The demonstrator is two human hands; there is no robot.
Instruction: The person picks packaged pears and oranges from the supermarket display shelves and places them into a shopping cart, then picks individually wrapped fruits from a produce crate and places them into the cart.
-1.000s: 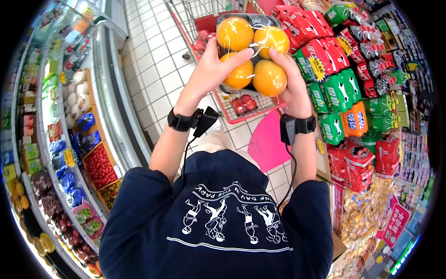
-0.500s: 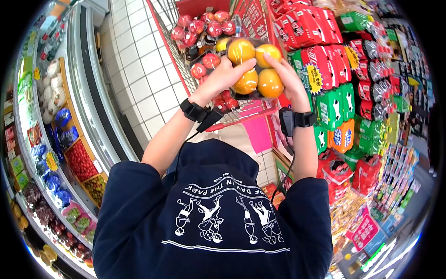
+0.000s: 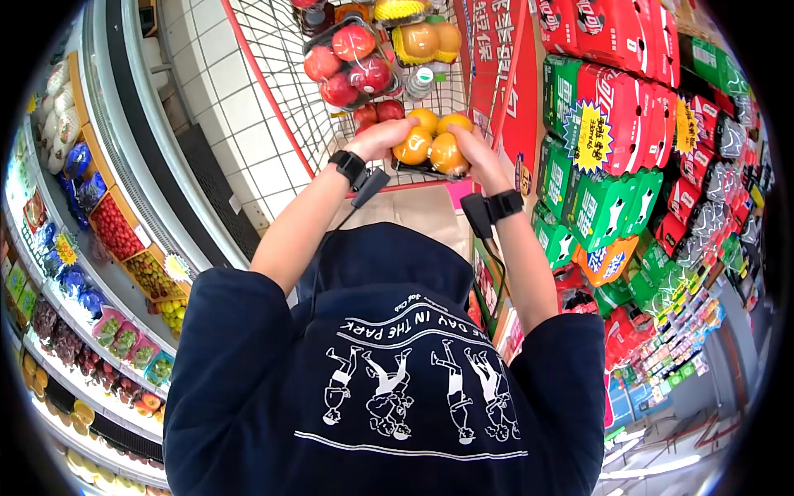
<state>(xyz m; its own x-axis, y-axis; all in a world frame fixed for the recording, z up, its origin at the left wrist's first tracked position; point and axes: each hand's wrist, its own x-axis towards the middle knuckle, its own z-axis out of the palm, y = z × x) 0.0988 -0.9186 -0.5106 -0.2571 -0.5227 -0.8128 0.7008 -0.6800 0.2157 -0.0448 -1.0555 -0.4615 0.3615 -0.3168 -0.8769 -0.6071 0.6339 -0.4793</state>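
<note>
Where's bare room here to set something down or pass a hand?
Bare floor shows between cart and chiller. Inside the cart, open mesh runs between its left rail and the red fruit pack, perhaps room for a hand. It's crowded around the bottle and where the left hand and right hand hold the oranges.

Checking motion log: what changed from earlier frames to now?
The clear-wrapped dark tray of four round orange fruits moved down, away from the head, over or into the near end of the red-rimmed wire shopping cart; unclear which. Nothing let go. Unchanged: bare left hand and bare right hand both hold the tray.
</note>
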